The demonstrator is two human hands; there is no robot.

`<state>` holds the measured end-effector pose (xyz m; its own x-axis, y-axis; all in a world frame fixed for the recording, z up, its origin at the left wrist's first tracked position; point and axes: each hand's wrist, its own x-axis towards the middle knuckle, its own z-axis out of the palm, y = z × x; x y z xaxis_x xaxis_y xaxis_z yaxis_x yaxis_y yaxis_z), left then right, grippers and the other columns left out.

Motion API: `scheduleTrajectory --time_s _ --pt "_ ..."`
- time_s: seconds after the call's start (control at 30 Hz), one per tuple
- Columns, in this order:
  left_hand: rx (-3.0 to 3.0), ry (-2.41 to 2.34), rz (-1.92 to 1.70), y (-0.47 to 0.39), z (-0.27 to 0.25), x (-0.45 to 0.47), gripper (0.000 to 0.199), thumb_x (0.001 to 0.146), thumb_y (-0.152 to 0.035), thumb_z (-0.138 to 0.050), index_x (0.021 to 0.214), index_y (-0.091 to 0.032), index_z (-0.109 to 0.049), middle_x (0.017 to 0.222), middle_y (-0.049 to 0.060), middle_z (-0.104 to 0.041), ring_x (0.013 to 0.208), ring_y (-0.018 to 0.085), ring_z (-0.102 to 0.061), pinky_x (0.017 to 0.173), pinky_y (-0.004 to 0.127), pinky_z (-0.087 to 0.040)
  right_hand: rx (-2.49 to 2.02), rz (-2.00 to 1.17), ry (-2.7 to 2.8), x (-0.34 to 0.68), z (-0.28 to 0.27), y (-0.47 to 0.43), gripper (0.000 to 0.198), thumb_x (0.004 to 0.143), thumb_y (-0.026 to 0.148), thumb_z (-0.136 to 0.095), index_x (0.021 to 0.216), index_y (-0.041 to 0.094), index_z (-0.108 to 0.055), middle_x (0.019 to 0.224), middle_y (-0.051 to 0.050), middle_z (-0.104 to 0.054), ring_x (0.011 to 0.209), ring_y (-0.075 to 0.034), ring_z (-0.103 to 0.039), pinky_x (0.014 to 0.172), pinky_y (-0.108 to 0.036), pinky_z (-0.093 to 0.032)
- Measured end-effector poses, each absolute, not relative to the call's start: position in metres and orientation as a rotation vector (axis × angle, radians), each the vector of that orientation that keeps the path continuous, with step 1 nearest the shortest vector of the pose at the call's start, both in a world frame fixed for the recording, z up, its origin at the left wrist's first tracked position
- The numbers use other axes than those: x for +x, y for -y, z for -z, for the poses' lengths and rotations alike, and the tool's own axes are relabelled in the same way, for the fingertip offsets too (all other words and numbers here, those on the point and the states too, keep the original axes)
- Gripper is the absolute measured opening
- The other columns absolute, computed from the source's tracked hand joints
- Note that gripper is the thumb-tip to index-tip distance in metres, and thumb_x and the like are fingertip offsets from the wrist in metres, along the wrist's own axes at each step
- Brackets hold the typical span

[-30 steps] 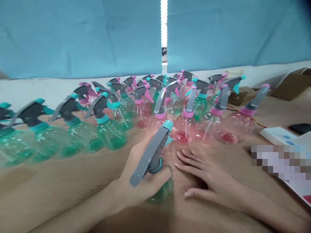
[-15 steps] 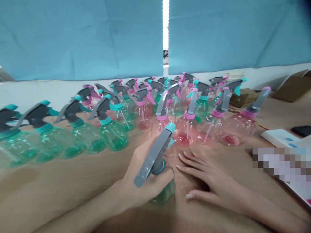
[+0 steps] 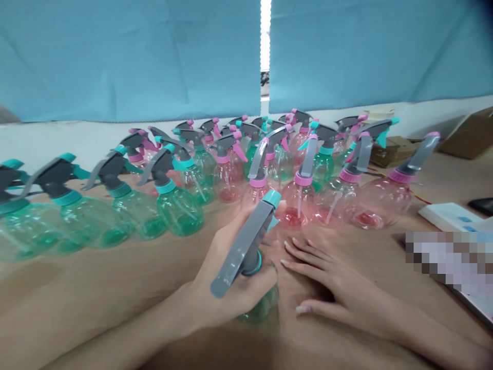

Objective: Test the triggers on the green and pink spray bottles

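Note:
My left hand [image 3: 227, 277] is wrapped round a green spray bottle [image 3: 262, 304] near the front middle of the table. Its grey trigger head with a turquoise nozzle tip leans up to the right, and my fingers hide much of the bottle. Just right of it, my right hand [image 3: 327, 275] lies palm down with the fingers spread, holding nothing. Beyond my hands stand pink spray bottles [image 3: 295, 208] with pink collars. A row of green spray bottles [image 3: 180, 210] with turquoise collars runs off to the left.
Several more spray bottles in both colours crowd the back of the wooden table [image 3: 115, 293]. On the right are a white box-like device [image 3: 449, 216], a blurred-out flat item [image 3: 458, 262] and cardboard boxes [image 3: 470, 133]. A blue curtain [image 3: 134, 56] hangs behind.
The view has shifted slightly, so the right-hand bottles and boxes appear a little further right. My left hand keeps its hold on the green spray bottle; my right hand stays flat.

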<state>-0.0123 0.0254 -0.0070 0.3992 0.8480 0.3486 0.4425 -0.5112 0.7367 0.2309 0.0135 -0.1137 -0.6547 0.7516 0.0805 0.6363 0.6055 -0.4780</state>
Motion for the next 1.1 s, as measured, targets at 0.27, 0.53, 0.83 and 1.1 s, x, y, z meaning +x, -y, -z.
scheduleTrajectory --time_s 0.27,0.53,0.83,1.1 --pt "2.072 -1.037 -0.931 -0.026 0.0107 -0.0121 0.037 0.072 -0.012 -0.051 0.107 -0.024 -0.051 0.075 -0.005 -0.053 0.051 0.012 -0.046 0.051 0.027 -0.045 -1.141 -0.578 2.568 0.2305 0.112 -0.013 0.074 0.089 0.06 -0.059 0.152 0.033 -0.031 0.16 -0.003 -0.025 0.147 -0.032 -0.02 0.118 -0.058 -0.02" --pt "1.984 -1.035 -0.853 -0.0257 0.0021 -0.009 0.037 0.064 -0.013 -0.049 0.098 -0.026 -0.055 0.063 -0.008 -0.042 0.046 0.011 -0.035 0.041 0.024 -0.033 -1.154 -0.51 2.629 0.23 0.1105 -0.0123 0.072 0.091 0.062 -0.053 0.152 0.031 -0.032 0.16 -0.003 -0.025 0.147 -0.031 -0.021 0.117 -0.059 -0.022" --pt "2.034 -1.009 -0.955 -0.029 0.0054 -0.0089 0.032 0.066 -0.017 -0.05 0.097 -0.024 -0.054 0.062 -0.007 -0.051 0.043 0.012 -0.044 0.043 0.026 -0.042 -1.153 -0.455 2.651 0.2289 0.1092 -0.0136 0.07 0.091 0.064 -0.051 0.15 0.029 -0.036 0.159 -0.003 -0.026 0.147 -0.03 -0.022 0.116 -0.058 -0.025" --pt "2.025 -0.98 -1.023 -0.0265 0.0021 -0.0089 0.027 0.061 -0.012 -0.051 0.086 -0.023 -0.056 0.069 -0.004 -0.055 0.049 0.012 -0.049 0.05 0.026 -0.046 -1.144 -0.549 2.585 0.2281 0.1082 -0.0131 0.07 0.09 0.059 -0.057 0.15 0.029 -0.037 0.158 -0.005 -0.029 0.146 -0.032 -0.024 0.116 -0.059 -0.025"
